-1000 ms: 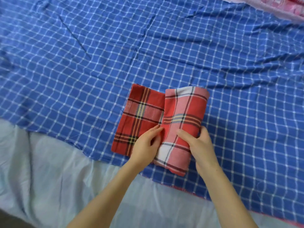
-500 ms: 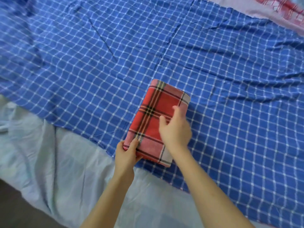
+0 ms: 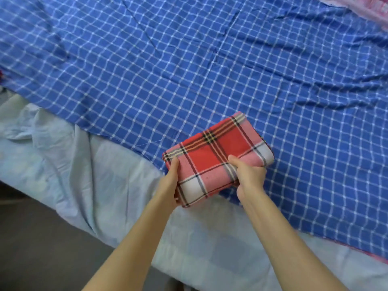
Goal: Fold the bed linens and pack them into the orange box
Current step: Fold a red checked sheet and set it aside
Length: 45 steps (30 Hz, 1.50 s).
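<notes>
My left hand [image 3: 170, 181] curls round the near left corner of the folded red, pink and white plaid cloth bundle [image 3: 214, 156], thumb along its edge. My right hand [image 3: 249, 175] pinches its near edge, thumb on top, fingers tucked beneath. The bundle sits between my hands, over the edge of the blue white-checked sheet [image 3: 189, 70] spreading beyond my fingertips. The pale blue sheet [image 3: 94, 164] lies under my wrists.

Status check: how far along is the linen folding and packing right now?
Done: the red plaid cloth is folded into a compact bundle. In hand: the left hand and right hand both grip it. Left: the blue checked sheet lies spread out unfolded, and no orange box is in view, so nothing looks packed yet.
</notes>
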{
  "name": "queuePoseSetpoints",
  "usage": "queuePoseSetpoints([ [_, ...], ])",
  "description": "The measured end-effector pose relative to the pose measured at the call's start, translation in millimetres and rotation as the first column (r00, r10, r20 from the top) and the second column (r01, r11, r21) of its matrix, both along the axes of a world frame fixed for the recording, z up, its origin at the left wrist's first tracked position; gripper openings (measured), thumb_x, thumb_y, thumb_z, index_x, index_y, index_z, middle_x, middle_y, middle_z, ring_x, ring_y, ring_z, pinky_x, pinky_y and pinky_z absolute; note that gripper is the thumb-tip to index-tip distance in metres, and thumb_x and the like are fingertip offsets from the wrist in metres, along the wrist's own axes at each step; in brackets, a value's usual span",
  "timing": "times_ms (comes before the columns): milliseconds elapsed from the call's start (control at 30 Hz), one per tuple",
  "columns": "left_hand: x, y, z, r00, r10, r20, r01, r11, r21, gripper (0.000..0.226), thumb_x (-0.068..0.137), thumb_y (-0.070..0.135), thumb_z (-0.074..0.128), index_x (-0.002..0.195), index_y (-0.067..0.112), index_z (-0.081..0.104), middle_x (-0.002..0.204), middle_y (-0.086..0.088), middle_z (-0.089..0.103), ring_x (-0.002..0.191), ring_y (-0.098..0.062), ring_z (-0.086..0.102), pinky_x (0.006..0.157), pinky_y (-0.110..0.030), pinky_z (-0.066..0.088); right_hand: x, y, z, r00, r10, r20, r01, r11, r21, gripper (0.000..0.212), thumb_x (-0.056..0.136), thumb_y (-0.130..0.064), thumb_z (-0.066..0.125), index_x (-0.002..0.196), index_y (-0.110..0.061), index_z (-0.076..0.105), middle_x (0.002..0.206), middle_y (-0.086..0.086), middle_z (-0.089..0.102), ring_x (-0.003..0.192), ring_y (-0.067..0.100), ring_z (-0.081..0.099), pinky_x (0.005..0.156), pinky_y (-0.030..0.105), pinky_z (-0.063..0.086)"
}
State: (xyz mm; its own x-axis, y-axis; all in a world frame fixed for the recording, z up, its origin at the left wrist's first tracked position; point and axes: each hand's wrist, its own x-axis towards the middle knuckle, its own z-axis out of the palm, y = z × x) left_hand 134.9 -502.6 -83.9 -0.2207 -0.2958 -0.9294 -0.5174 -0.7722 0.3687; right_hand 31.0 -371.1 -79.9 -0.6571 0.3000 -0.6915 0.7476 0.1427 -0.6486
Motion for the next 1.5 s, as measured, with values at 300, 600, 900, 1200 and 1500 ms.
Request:
queuePoseSetpoints([
  [300, 60, 35, 3, 0.882, -0.41, 0.231, 0.464, 0.841, -0.279, 0.072, 0.077, 0.071, 0.052, 0.104, 0.005, 0.061, 0.101, -0.007, 0.064, 0.093, -0.025, 0.059, 0.089, -0.034, 0.048, 137, 100, 22, 0.919, -0.188, 0.347, 0.302, 0.901, -0.312, 0.031, 0.086, -0.019, 0.064, 0.116, -0.017, 0.054, 0.103, 0.008, 0.062, 0.091, 0.024, 0.059, 0.087, 0.039, 0.045],
  [600, 66, 49, -10, 0.857, -0.378, 0.35, 0.513, 0.691, -0.51, 0.058, 0.087, 0.065, 0.042, 0.078, 0.01, 0.057, 0.076, -0.003, 0.061, 0.075, -0.024, 0.059, 0.068, -0.032, 0.044, 80, 132, 11, 0.932, 0.083, 0.353, 0.016, 0.964, -0.267, 0.046, 0.072, -0.031, 0.075, 0.111, -0.008, 0.065, 0.091, 0.01, 0.074, 0.079, 0.026, 0.072, 0.068, 0.035, 0.054],
  [900, 111, 38, 84, 0.923, -0.268, 0.278, 0.385, 0.598, -0.703, 0.056, 0.092, 0.05, 0.048, 0.052, 0.013, 0.035, 0.05, -0.001, 0.039, 0.048, -0.014, 0.037, 0.048, -0.026, 0.028, 97, 115, 91, 0.939, 0.254, 0.234, -0.178, 0.936, -0.303, 0.031, 0.079, -0.025, 0.07, 0.105, -0.008, 0.07, 0.092, 0.01, 0.074, 0.08, 0.028, 0.071, 0.072, 0.038, 0.056],
  [1200, 185, -69, 216, 0.989, 0.008, 0.148, 0.117, 0.574, -0.81, 0.059, 0.091, 0.049, 0.051, 0.048, 0.012, 0.037, 0.05, -0.002, 0.042, 0.051, -0.018, 0.039, 0.05, -0.033, 0.028, 115, -20, 229, 0.849, 0.525, -0.058, -0.508, 0.78, -0.365, 0.015, 0.082, -0.022, 0.071, 0.087, -0.008, 0.073, 0.082, 0.01, 0.074, 0.073, 0.023, 0.071, 0.064, 0.031, 0.053],
  [1500, 297, -250, 279, 0.987, 0.145, -0.069, -0.156, 0.77, -0.619, 0.048, 0.079, 0.059, 0.061, 0.075, 0.011, 0.067, 0.076, -0.004, 0.07, 0.075, -0.021, 0.066, 0.065, -0.031, 0.051, 178, -230, 265, 0.706, 0.68, -0.197, -0.693, 0.606, -0.39, 0.028, 0.081, -0.022, 0.072, 0.091, 0.004, 0.069, 0.085, 0.016, 0.072, 0.071, 0.027, 0.069, 0.063, 0.033, 0.056],
])
